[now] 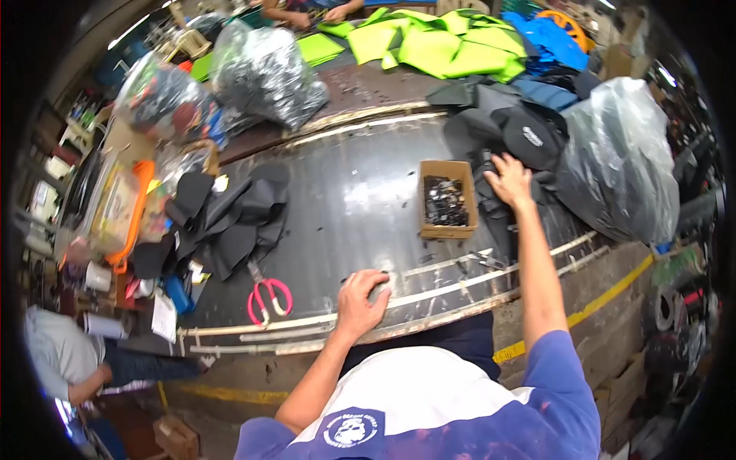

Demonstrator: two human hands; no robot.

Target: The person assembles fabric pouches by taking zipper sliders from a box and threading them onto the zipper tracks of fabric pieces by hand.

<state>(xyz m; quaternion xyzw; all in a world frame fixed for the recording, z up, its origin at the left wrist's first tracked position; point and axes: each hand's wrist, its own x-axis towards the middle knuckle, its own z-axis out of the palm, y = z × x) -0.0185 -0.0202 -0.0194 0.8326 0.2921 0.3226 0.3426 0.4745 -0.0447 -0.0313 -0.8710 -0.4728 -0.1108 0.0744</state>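
Note:
My left hand (362, 303) rests near the front edge of the dark worktable (345, 199), its fingers curled toward the thumb. A tiny dark spot shows at the fingertips, too small to name. On the right, my right hand (510, 182) reaches out with fingers spread onto a pile of black fabric pieces (481, 126). A round black piece with a white printed logo (529, 138) lies just beyond those fingers. Between the hands stands an open cardboard box (424, 222) of small black plastic parts (446, 201).
Pink-handled scissors (268, 300) lie left, beside more black fabric (238, 215). Clear plastic bags (268, 73) and a large bag (617, 161) flank the table. Bright green fabric (437, 42) lies at the back, near another person's hands. Another person (65, 353) is at lower left.

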